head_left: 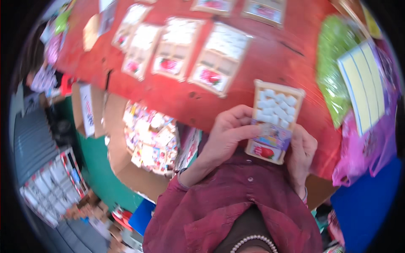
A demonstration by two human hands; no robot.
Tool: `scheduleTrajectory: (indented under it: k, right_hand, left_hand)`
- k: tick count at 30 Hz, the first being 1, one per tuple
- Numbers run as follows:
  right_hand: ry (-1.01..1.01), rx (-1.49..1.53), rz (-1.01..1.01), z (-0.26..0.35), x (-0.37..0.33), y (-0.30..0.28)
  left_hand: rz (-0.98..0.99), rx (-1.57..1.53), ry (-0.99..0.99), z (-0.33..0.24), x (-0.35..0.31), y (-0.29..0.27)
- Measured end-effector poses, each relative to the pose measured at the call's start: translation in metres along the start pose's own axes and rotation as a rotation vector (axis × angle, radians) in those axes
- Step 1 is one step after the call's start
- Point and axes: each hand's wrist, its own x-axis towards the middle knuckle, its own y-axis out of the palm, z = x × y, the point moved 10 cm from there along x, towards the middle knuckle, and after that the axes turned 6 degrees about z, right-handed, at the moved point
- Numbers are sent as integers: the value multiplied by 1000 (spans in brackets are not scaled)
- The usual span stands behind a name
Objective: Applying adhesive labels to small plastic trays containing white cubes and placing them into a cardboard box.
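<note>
Between my hands is a shallow wooden tray [300, 98], tilted toward me. White blocks [275, 109] fill its far part, a purple picture card [282, 137] lies across the middle, and a strawberry picture [262, 151] shows at the near end. My left hand [228, 133] is closed on the tray's left side, its thumb pressed on the purple card. My right hand [303, 147] grips the lower right edge, with its fingertips partly hidden behind the tray. Beyond, on the red table [270, 55], lie several similar trays [219, 57] with white blocks and strawberry pictures.
A cardboard box [139, 175] full of small printed pieces [152, 139] stands below the table's edge at left. On the right side lie a green plastic bag [335, 71], a yellow striped sheet [363, 86] and a purple plastic bag [367, 152].
</note>
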Motion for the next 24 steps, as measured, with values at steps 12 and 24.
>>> scheduleTrajectory:
  k: [12, 24]
  right_hand:
    - [42, -318, 178, 6, 17, 41]
    - [59, -519, 197, -5, 21, 56]
  left_hand:
    - [-801, 19, 557, -75, -232, -203]
    - [-1529, -109, 611, 15, -434, -422]
